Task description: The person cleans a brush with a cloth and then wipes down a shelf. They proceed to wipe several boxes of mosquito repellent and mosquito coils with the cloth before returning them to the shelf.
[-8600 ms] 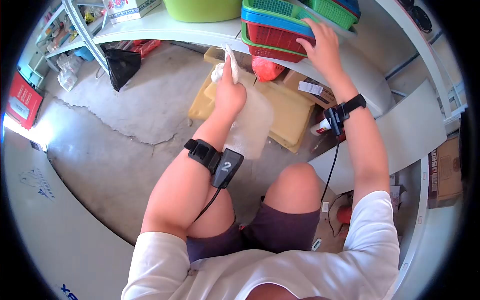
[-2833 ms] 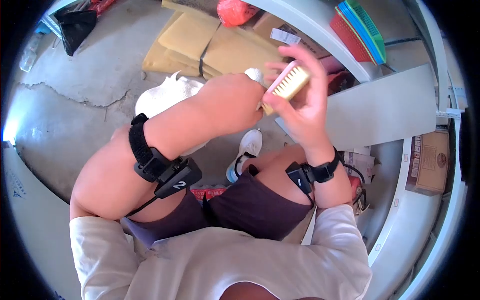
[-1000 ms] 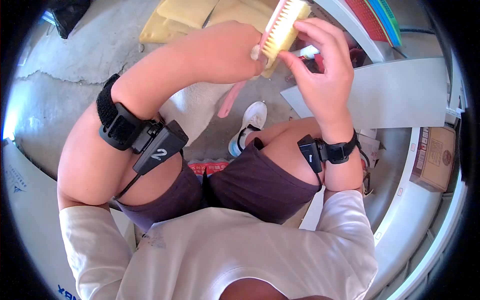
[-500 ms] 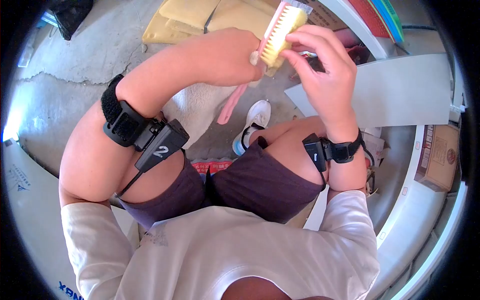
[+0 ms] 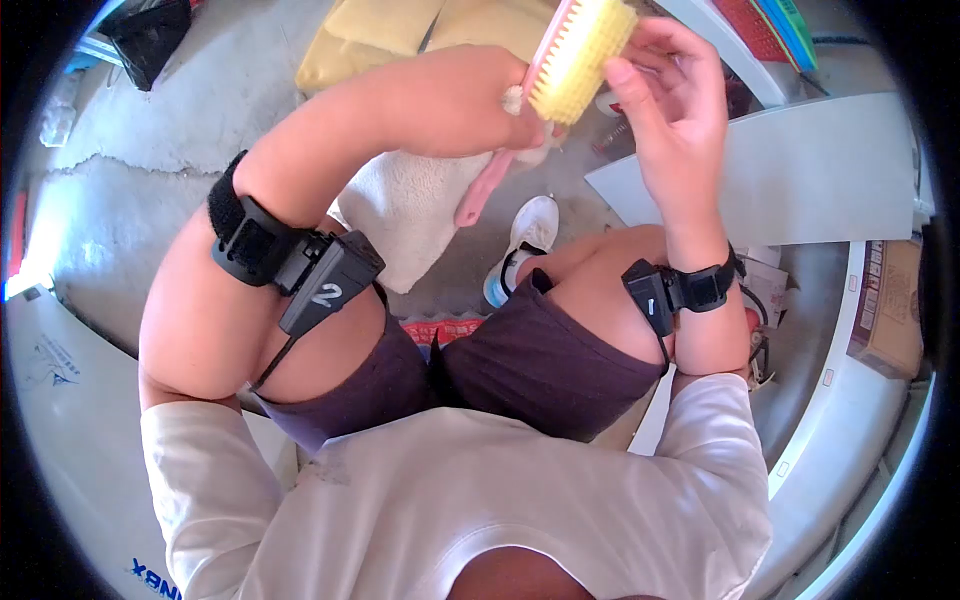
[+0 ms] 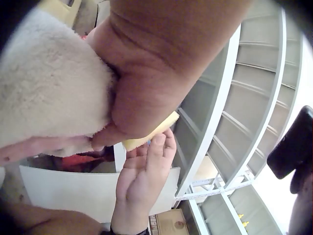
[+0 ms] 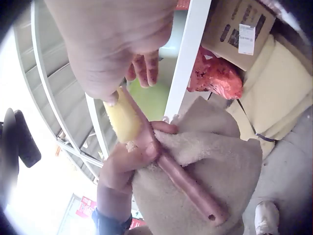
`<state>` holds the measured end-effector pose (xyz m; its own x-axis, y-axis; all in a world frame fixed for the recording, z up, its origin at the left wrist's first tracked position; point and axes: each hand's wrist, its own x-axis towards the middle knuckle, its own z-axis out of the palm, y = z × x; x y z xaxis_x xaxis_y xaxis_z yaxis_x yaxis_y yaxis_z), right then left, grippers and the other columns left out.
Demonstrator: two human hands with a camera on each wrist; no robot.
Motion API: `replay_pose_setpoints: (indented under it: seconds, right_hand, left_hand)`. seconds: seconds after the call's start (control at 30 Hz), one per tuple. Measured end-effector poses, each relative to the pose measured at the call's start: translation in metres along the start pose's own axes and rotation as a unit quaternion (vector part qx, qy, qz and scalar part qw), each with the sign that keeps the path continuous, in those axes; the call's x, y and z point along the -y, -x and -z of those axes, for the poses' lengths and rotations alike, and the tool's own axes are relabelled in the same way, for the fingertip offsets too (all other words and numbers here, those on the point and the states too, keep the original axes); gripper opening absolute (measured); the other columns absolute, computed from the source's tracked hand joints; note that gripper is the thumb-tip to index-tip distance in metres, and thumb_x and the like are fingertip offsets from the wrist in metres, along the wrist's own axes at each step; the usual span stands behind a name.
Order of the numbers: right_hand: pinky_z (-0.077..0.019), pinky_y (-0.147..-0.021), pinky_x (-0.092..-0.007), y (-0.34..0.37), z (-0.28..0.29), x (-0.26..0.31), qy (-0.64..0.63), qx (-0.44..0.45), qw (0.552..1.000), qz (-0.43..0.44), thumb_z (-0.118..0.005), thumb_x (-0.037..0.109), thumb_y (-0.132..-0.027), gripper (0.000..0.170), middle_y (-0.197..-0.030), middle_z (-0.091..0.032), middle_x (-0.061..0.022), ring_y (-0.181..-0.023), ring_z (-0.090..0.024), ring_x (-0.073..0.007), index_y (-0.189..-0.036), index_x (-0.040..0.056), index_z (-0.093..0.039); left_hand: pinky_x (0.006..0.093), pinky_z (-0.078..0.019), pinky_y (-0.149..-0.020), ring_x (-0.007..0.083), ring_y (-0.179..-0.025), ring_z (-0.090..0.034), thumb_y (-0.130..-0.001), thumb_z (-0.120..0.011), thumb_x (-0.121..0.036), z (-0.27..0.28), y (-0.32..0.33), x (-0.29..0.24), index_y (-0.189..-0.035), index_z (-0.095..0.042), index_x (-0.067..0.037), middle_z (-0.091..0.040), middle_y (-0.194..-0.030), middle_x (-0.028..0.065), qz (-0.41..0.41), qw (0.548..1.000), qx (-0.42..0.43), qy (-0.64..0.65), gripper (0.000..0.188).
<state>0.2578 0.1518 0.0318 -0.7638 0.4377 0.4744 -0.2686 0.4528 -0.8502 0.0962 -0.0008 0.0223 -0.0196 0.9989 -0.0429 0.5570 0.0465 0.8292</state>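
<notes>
A scrubbing brush with a pink handle and pale yellow bristles [image 5: 582, 62] is held up at the top of the head view. My left hand [image 5: 485, 100] grips it at the neck, together with a white fluffy cloth [image 5: 412, 210] that hangs below. The handle [image 7: 190, 187] slants down across the cloth in the right wrist view. My right hand [image 5: 688, 115] is raised beside the bristles, its thumb tip right at the brush's end and its other fingers loosely bent. Most of the left fingers are hidden in the head view.
A white panel [image 5: 790, 175] juts out at the right, with a cardboard box [image 5: 890, 315] beyond it. Stacked plastic baskets [image 5: 765, 35] stand on the shelf. Yellow folded sheets [image 5: 370, 30] and a red plastic bag [image 7: 217, 76] lie ahead. A shoe [image 5: 535, 225] is below.
Earlier the left hand held only the cloth visibly, and the right hand touched the baskets. The brush then appeared between the hands. Lately the right fingers have shifted toward the brush's far end.
</notes>
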Motion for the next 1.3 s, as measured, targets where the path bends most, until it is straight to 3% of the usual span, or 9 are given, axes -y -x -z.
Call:
replay_pose_setpoints:
  seconds: [0.2, 0.4, 0.6, 0.9, 1.03, 1.1, 1.17, 1.2, 1.3]
  right_hand:
    - [-0.047, -0.103, -0.0341, -0.002, -0.008, 0.0, -0.094, 0.202, 0.973, -0.069, -0.087, 0.002, -0.072, 0.083, -0.126, -0.055, -0.0079, -0.117, -0.058, -0.0188, -0.14, 0.0063, -0.039]
    - [-0.0512, -0.095, -0.0315, -0.002, -0.007, 0.004, 0.024, 0.135, 0.99, -0.028, -0.085, 0.002, -0.076, 0.067, -0.113, -0.058, -0.0055, -0.106, -0.061, -0.0143, -0.129, 0.0038, -0.044]
    - [-0.0521, -0.09, -0.0296, 0.001, -0.005, -0.008, -0.047, 0.058, 0.996, -0.055, -0.084, 0.003, -0.078, 0.062, -0.111, -0.057, -0.0038, -0.103, -0.061, -0.0128, -0.127, 0.0032, -0.045]
    - [-0.05, -0.092, -0.0274, -0.002, -0.002, -0.01, 0.014, 0.005, 1.0, 0.005, -0.074, 0.011, -0.091, 0.047, -0.123, -0.06, -0.0055, -0.106, -0.059, -0.01, -0.131, 0.0026, -0.052]
    - [-0.0474, -0.09, -0.0284, -0.007, -0.017, -0.004, 0.033, 0.024, 0.994, 0.101, -0.063, 0.007, -0.097, 0.045, -0.124, -0.061, -0.0121, -0.104, -0.06, -0.0177, -0.14, 0.0031, -0.05]
    - [-0.0468, -0.094, -0.0381, -0.006, -0.023, 0.0, 0.164, 0.063, 0.967, 0.183, -0.076, 0.016, -0.083, 0.068, -0.121, -0.056, -0.0137, -0.109, -0.058, -0.0309, -0.144, 0.0071, -0.047]
    - [-0.0448, -0.094, -0.0393, -0.005, -0.033, 0.022, 0.251, 0.127, 0.932, 0.229, -0.07, 0.027, -0.092, 0.05, -0.117, -0.06, -0.0091, -0.105, -0.059, -0.0266, -0.137, 0.0126, -0.053]
    - [-0.0417, -0.089, -0.0452, 0.004, -0.035, 0.028, 0.284, 0.149, 0.93, 0.18, -0.065, 0.034, -0.092, 0.055, -0.114, -0.057, -0.0109, -0.1, -0.055, -0.0343, -0.143, 0.0201, -0.05]
    - [-0.041, -0.086, -0.0456, 0.004, -0.038, 0.026, 0.297, 0.173, 0.918, 0.199, -0.063, 0.031, -0.094, 0.058, -0.113, -0.057, -0.0101, -0.097, -0.055, -0.0314, -0.149, 0.0239, -0.047]
  left_hand:
    - [0.0409, -0.0545, -0.078, 0.0306, -0.083, -0.071, -0.089, -0.066, -0.026, 0.0, -0.003, -0.003, -0.094, -0.072, -0.003, -0.073, -0.08, 0.0148, 0.054, 0.992, 0.036, -0.112, 0.024]
    - [0.0431, -0.0552, -0.077, 0.0331, -0.077, -0.071, -0.087, -0.068, -0.025, -0.001, 0.002, -0.007, -0.103, -0.071, -0.007, -0.07, -0.073, 0.0147, 0.051, 0.983, -0.065, -0.162, 0.024]
    - [0.0404, -0.0525, -0.076, 0.0324, -0.079, -0.069, -0.088, -0.068, -0.022, 0.002, 0.005, -0.014, -0.108, -0.068, -0.007, -0.071, -0.08, 0.0154, 0.061, 0.989, -0.106, -0.078, 0.024]
    - [0.0472, -0.0526, -0.078, 0.0391, -0.086, -0.068, -0.092, -0.064, -0.023, -0.012, 0.0, -0.006, -0.112, -0.068, -0.011, -0.07, -0.093, 0.0198, 0.014, 0.96, -0.18, -0.212, 0.024]
    - [0.048, -0.0543, -0.078, 0.0368, -0.086, -0.069, -0.091, -0.062, -0.023, -0.019, -0.011, -0.013, -0.113, -0.068, -0.013, -0.071, -0.093, 0.0169, 0.036, 0.956, -0.12, -0.265, 0.024]
    - [0.0444, -0.0561, -0.077, 0.032, -0.093, -0.07, -0.09, -0.061, -0.022, -0.017, -0.014, -0.019, -0.113, -0.068, -0.016, -0.073, -0.097, 0.0124, 0.072, 0.948, -0.069, -0.301, 0.025]
    - [0.0426, -0.0563, -0.078, 0.0291, -0.099, -0.069, -0.089, -0.062, -0.022, -0.032, -0.019, 0.005, -0.115, -0.068, -0.016, -0.072, -0.104, 0.0095, -0.045, 0.946, -0.162, -0.276, 0.027]
    - [0.0417, -0.0563, -0.079, 0.0277, -0.103, -0.069, -0.088, -0.063, -0.022, -0.035, -0.019, 0.009, -0.116, -0.067, -0.016, -0.072, -0.108, 0.008, -0.103, 0.937, -0.208, -0.262, 0.028]
    - [0.04, -0.0566, -0.08, 0.0243, -0.109, -0.067, -0.088, -0.064, -0.023, -0.037, -0.016, 0.019, -0.117, -0.066, -0.017, -0.07, -0.114, 0.0046, -0.165, 0.926, -0.24, -0.24, 0.03]
